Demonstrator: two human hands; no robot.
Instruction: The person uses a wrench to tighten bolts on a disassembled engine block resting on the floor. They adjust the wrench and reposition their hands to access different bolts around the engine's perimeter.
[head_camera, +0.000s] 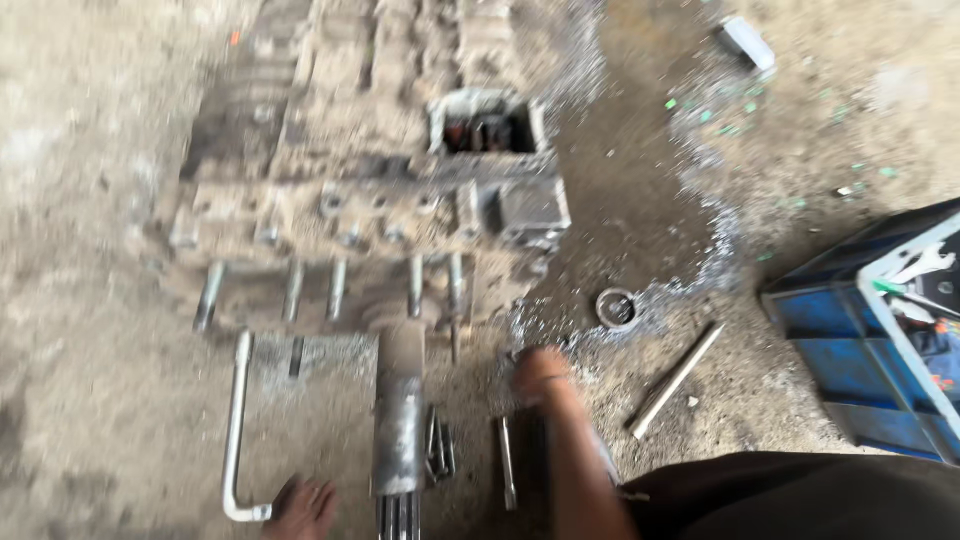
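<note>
The whole view is smeared by motion, so the dirt-caked gearbox housing (370, 190) shows no fine detail, and its top runs off the upper edge. The splined shaft (398, 440) is cut by the bottom edge. The left hand (303, 510) is half out of view below; what its fingers grip cannot be told. The right hand (538, 372) is a blur, its fingers unreadable. The blue toolbox (860, 340) is cropped at the right, its contents indistinct

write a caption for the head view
Grimy gearbox casing on a dirt floor, left hand by an L-shaped wrench.
</note>
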